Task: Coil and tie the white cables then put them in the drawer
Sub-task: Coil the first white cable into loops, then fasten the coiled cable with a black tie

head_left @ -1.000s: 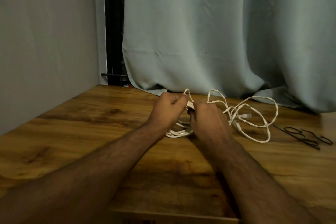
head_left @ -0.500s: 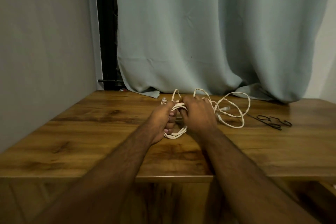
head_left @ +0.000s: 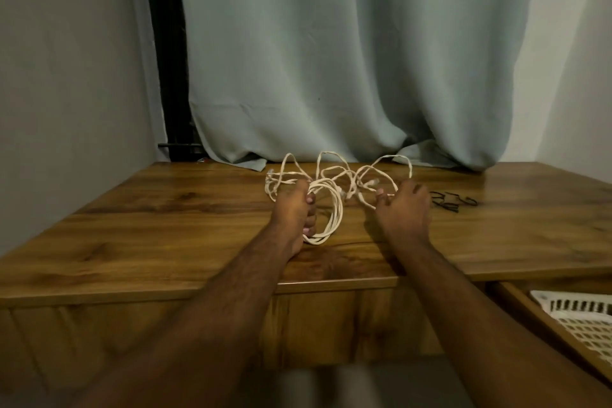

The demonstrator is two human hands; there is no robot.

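White cables lie tangled on the wooden table [head_left: 165, 225]. My left hand [head_left: 293, 210] grips a coiled bundle of white cable [head_left: 332, 209], with the loops hanging round its fingers. Loose white cable loops [head_left: 364, 172] spread behind and to the right of the coil. My right hand [head_left: 402, 209] has its fingers curled and pinches a strand of the loose cable at the thumb. The open drawer [head_left: 516, 301] shows at the lower right under the table top.
Black ties [head_left: 452, 200] lie on the table right of my right hand. A white plastic basket [head_left: 583, 318] sits inside the drawer. A grey-green curtain [head_left: 331, 60] hangs behind the table, a wall on the left.
My right hand has moved away from the left to the right, drawing out a strand. The camera has pulled back, bringing the table's front edge and the drawer into view.
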